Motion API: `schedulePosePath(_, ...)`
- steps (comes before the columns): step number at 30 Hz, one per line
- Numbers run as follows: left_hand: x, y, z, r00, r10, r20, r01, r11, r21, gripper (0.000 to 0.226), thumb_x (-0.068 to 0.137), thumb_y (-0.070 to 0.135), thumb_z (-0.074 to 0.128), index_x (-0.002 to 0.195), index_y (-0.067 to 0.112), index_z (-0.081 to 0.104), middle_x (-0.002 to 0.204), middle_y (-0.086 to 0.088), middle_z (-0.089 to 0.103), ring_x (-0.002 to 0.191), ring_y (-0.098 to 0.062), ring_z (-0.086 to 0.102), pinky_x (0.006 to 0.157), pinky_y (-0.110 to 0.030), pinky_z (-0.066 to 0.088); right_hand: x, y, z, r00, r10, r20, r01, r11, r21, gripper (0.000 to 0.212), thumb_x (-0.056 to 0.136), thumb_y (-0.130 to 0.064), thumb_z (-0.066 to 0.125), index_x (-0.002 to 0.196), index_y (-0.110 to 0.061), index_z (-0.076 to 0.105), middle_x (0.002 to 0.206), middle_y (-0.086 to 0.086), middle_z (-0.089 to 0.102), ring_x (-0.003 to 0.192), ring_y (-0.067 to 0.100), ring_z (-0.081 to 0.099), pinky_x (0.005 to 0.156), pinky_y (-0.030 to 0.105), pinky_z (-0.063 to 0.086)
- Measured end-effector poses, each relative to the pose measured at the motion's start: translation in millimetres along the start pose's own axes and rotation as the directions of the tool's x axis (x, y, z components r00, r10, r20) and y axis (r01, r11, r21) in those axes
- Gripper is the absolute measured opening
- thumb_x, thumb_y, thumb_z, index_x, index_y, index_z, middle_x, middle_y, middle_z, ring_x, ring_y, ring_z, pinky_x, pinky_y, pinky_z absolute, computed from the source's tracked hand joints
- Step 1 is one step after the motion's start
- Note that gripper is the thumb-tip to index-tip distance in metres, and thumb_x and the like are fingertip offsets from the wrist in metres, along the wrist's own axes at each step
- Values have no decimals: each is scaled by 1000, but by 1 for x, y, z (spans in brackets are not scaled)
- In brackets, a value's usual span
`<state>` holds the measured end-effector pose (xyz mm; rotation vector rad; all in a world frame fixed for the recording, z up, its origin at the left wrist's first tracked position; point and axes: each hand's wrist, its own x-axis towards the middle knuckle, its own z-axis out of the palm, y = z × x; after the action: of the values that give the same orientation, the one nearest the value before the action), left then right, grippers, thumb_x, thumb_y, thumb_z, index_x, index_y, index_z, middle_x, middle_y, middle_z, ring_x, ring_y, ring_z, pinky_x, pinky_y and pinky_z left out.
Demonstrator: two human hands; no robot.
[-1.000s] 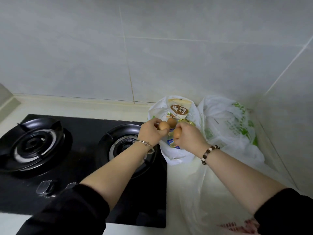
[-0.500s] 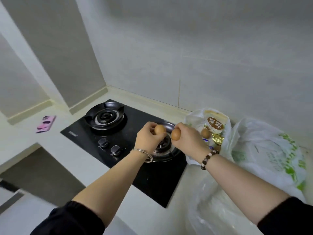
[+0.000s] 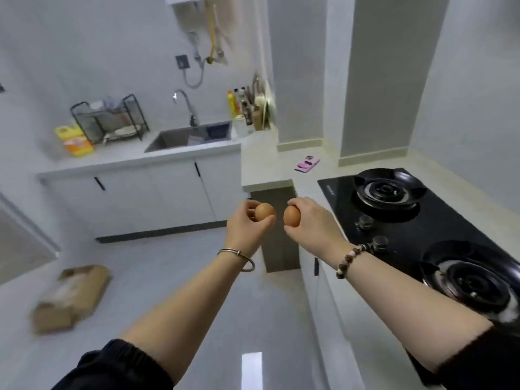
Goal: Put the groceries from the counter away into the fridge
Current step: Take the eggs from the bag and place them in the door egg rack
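My view now faces away from the tiled corner where the grocery bags sat a second ago. Those bags are out of frame, and the stove that was under my arms now sits at the right edge. In the upper left of the frame I see the sink and a dish rack, and a cardboard box lies on the floor at lower left. A pink phone rests on the counter right of centre.

Both hands have come round with the turn, each with its load. My left hand curls fingers and thumb round the left egg, and my right hand grips the right egg the same way. The two eggs sit at centre frame, just beside each other but apart, held out over the floor and clear of the counter.

I read this as the carry leg: the eggs are off the counter and on their way. The fridge is not in view, so I cannot tell how far there is to go. More groceries likely remain in the bags, so the task looks to be at an early stage.
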<state>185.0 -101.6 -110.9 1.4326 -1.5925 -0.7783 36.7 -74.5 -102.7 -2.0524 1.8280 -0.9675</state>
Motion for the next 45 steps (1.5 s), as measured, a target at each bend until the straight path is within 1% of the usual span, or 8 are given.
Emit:
schedulePosePath(4,-16,-31,-109,970,-58,-235,61,998,3,33,77,25,75,102,25,53,91,6,60,81,-9,59,72,-22,50,23,-93,56,967,-245,64,239,966,95,38,86,-21,64,121,-14,54,114,4,58,99,20,58,82,28,48)
schedulePosePath(9,-55,-61,-249,873,-78,-481,106,994,32,31,78,26,74,102,24,54,94,5,60,85,-10,60,76,-26,52,24,-225,119,861,-503,81,473,848,238,49,84,-20,68,129,-11,51,121,5,57,106,19,55,88,24,45)
schedulePosePath(13,-92,-79,-352,779,-60,-624,107,994,38,29,77,21,74,101,23,57,92,3,62,84,-12,60,72,-21,50,13,-332,163,766,-640,69,586,737,337,47,83,-17,68,127,-11,52,119,6,58,104,21,55,84,21,40)
schedulePosePath(18,-118,-90,-472,658,-22,-752,117,990,74,28,76,17,76,97,22,59,89,4,62,82,-14,60,72,-22,48,11,-442,202,700,-714,11,646,639,418,45,80,-11,70,122,-9,55,117,7,58,101,25,56,81,26,41)
schedulePosePath(25,-123,-74,-601,589,76,-804,110,979,172,35,78,20,75,109,28,61,101,0,63,92,-15,60,81,-24,49,30,-563,220,642,-758,-115,712,534,456,47,75,-9,74,119,-8,57,117,5,58,102,26,58,85,32,45)
schedulePosePath(30,-114,-48,-683,528,204,-824,71,956,283,31,80,19,73,105,29,59,94,8,61,86,-6,57,65,-4,41,55,-653,213,557,-791,-254,792,413,450,49,75,-8,75,120,-8,57,117,3,59,99,25,59,82,25,42)
schedulePosePath(39,-90,-3,-798,461,445,-768,-10,868,496,34,83,22,69,115,23,58,97,6,61,86,-4,57,67,-9,44,98,-792,194,362,-781,-508,916,199,348,49,78,-8,72,124,-9,55,116,3,58,97,24,57,79,25,41)
schedulePosePath(45,-69,8,-864,463,529,-711,-46,815,577,27,85,24,67,110,25,56,97,7,59,88,-6,57,71,-15,46,125,-864,187,354,-772,-528,927,214,308,43,83,-12,67,123,-14,52,117,-2,53,91,20,51,75,24,36)
